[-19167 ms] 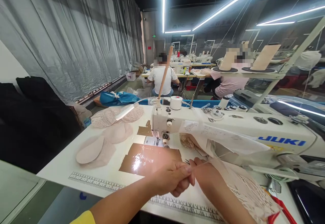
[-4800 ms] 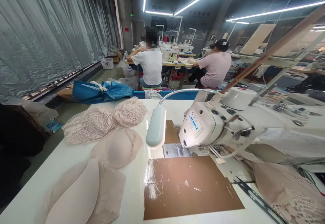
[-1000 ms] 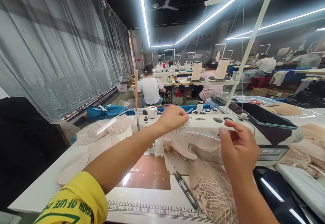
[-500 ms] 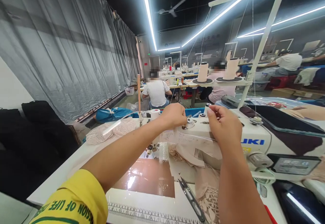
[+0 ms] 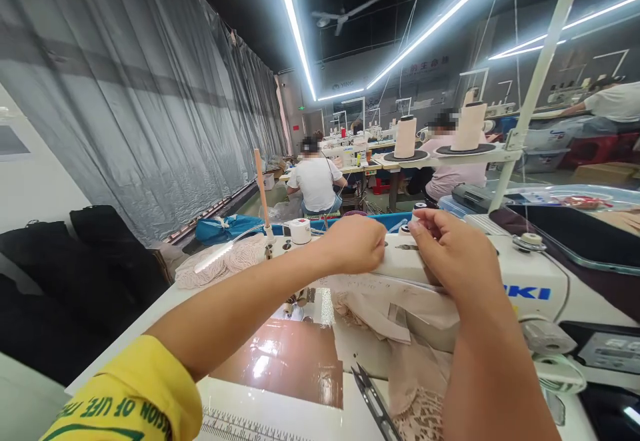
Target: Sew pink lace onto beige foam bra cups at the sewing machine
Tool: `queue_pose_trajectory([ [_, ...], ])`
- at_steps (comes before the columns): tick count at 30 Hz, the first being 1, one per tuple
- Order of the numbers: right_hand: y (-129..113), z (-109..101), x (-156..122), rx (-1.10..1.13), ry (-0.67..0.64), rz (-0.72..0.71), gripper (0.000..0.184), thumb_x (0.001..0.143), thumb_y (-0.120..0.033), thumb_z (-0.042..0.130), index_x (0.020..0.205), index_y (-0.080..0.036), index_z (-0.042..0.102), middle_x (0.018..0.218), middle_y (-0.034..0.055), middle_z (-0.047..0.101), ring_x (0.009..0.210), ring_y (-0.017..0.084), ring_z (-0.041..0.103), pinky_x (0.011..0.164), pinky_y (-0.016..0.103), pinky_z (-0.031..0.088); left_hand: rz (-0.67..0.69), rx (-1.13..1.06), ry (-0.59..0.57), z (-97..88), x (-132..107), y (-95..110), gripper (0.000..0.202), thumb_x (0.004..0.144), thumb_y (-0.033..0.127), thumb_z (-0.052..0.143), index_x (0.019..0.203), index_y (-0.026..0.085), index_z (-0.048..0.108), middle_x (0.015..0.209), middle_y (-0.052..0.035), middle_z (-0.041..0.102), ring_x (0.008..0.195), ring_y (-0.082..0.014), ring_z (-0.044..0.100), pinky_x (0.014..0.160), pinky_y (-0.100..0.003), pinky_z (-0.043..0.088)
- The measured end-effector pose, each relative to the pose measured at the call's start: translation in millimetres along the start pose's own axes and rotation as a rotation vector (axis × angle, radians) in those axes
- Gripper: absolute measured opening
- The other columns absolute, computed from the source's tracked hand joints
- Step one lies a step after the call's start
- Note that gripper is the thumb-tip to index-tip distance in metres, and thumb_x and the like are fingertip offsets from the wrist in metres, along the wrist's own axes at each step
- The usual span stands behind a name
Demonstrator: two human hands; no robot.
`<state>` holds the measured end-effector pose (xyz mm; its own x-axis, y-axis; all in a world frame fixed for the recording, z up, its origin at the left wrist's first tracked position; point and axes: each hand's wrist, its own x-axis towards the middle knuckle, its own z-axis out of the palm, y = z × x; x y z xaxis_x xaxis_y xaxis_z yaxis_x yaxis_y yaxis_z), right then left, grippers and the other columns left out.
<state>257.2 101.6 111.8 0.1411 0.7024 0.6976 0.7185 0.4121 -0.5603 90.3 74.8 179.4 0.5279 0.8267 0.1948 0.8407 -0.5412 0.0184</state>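
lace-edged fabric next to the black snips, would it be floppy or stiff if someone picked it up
The lace-edged fabric would probably hang floppy, since it drapes in soft creases. It's likely light for its size, as the cloth looks thin and the lace is openwork. Those holes might snag on the pointed snips lying close beside it.

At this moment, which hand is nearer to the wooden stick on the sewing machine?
Left. The left hand is over the sewing machine, right of the wooden stick; the right hand is farther right.
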Motion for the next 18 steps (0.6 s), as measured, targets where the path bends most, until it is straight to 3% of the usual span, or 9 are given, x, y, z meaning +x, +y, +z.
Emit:
queue_pose_trajectory([
  [4,-2.9,-1.3,0.0,0.000,-0.018,0.043,0.034,0.081,-0.039,0.049,0.102,-0.021,0.069,0.081,0.0055,0.071,0.070,0.021,0.062,0.058,0.031,0.038,-0.095,0.044,0.045,-0.1,-21.0,-9.0,0.016,0.078,0.017,0.051,0.070,0.016,0.065,0.070,-0.0053,0.066,0.067,-0.0190,0.060,0.061,-0.026,0.041],
  [8,-3.9,-0.6,-0.2,0.000,-0.022,0.047,0.034,0.081,-0.039,0.049,0.102,-0.021,0.069,0.081,0.0055,0.072,0.071,0.022,0.062,0.059,0.032,0.039,-0.158,0.077,0.073,0.0,-11.0,-17.3,0.016,0.075,0.014,0.051,0.070,0.015,0.066,0.072,-0.0067,0.067,0.068,-0.0204,0.061,0.058,-0.026,0.039],
  [14,-4.3,-3.2,-0.4,0.002,-0.022,0.032,0.035,0.080,-0.039,0.049,0.102,-0.021,0.069,0.080,0.0057,0.072,0.069,0.021,0.062,0.058,0.031,0.039,-0.114,0.051,0.029,-1.6,23.8,-13.1,0.015,0.073,0.013,0.052,0.070,0.014,0.067,0.071,-0.0085,0.066,0.067,-0.0217,0.060,0.057,-0.028,0.039],
  [18,-7.7,-6.1,-1.8,-0.027,-0.046,0.017,0.034,0.083,-0.035,0.049,0.106,-0.019,0.068,0.084,0.0062,0.072,0.071,0.020,0.063,0.060,0.030,0.041,0.026,0.018,-0.006,-2.9,11.2,-2.2,0.016,0.076,0.013,0.051,0.073,0.016,0.066,0.072,-0.0050,0.066,0.065,-0.0188,0.058,0.058,-0.027,0.038],
])
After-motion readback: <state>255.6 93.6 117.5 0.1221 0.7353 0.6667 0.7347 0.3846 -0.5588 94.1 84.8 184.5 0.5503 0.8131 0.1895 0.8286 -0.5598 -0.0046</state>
